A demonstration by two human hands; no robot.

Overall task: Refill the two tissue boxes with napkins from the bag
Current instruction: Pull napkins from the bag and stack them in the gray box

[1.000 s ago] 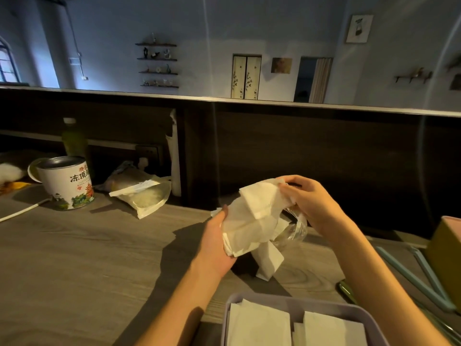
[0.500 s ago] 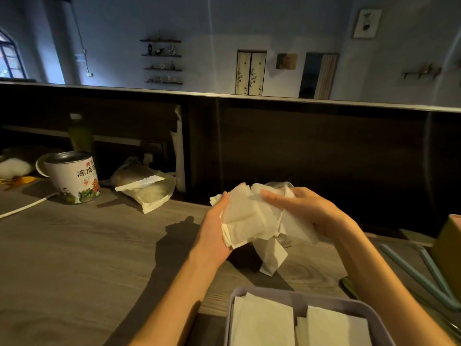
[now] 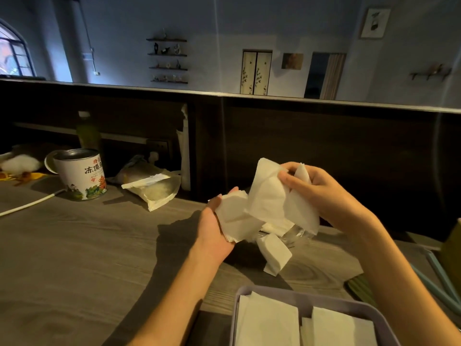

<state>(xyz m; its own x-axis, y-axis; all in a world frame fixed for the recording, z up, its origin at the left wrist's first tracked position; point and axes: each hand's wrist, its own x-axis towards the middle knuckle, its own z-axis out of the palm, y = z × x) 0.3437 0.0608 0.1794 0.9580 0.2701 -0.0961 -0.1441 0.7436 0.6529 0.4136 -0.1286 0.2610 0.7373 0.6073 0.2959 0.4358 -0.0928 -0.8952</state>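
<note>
Above the wooden table both my hands hold a bunch of white napkins [image 3: 268, 201]. My left hand [image 3: 212, 228] grips a folded stack from below at the left. My right hand [image 3: 316, 191] pinches the upper sheets at the right, lifted above the stack. The clear plastic napkin bag [image 3: 296, 234] hangs crumpled under the napkins, and one folded napkin [image 3: 273, 253] droops out of it toward the table. A grey tissue box [image 3: 282, 292] stands open at the bottom edge with white napkins [image 3: 269, 320] lying in it. A second tissue box does not show clearly.
At the back left stand a printed tea tin [image 3: 81, 174], a green bottle [image 3: 87, 132] and a clear pouch [image 3: 152, 189]. A white cable [image 3: 27, 204] runs along the left. A dark partition wall [image 3: 324, 151] backs the table. Blue rods [image 3: 439, 280] and a tan box edge [image 3: 452, 250] sit at the right.
My right hand has drawn the top napkins up and to the right, spreading them away from the stack in my left hand. The bag now hangs lower beneath the napkins.
</note>
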